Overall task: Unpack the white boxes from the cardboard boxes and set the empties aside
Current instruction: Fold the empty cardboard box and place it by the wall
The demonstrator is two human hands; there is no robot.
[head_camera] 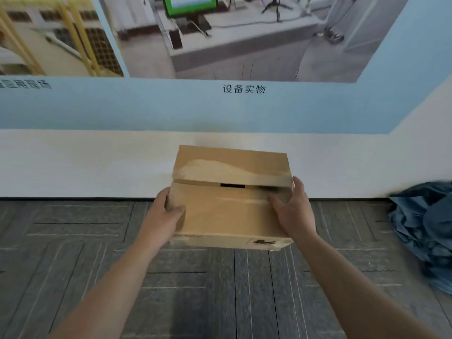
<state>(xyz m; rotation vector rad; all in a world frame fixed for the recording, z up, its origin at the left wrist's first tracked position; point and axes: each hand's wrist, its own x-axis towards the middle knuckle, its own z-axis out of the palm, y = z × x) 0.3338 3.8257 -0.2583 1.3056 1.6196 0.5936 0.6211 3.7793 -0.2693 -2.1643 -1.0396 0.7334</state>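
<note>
Hands, two, both bare, forearms reaching forward from the lower edge of the view.
- Left hand (pixel 166 211): grips the left end of the cardboard box (pixel 227 209). The thumb lies across the top face and the fingers go round the side, out of sight.
- Right hand (pixel 292 211): grips the right end of the same box. The thumb is laid on the top face and the fingertips show at the upper right corner.

Cardboard box, one: brown, held between the two hands in front of the person, over the floor (pixel 73 241) and near the foot of the wall. The top flaps lie nearly shut, with a narrow dark slit between them. Glossy clear tape crosses the top, and a torn dark label mark sits on the near face. Its contents cannot be seen.

Floor, one: grey tiles with a pale line pattern.

Wall poster (pixel 146 106), one: pale blue, bearing two printed photographs and Chinese captions, above a white band (pixel 73 162) of wall.

Blue cloth (pixel 425 228), one crumpled heap: lies on the floor at the right edge, well apart from the box.
</note>
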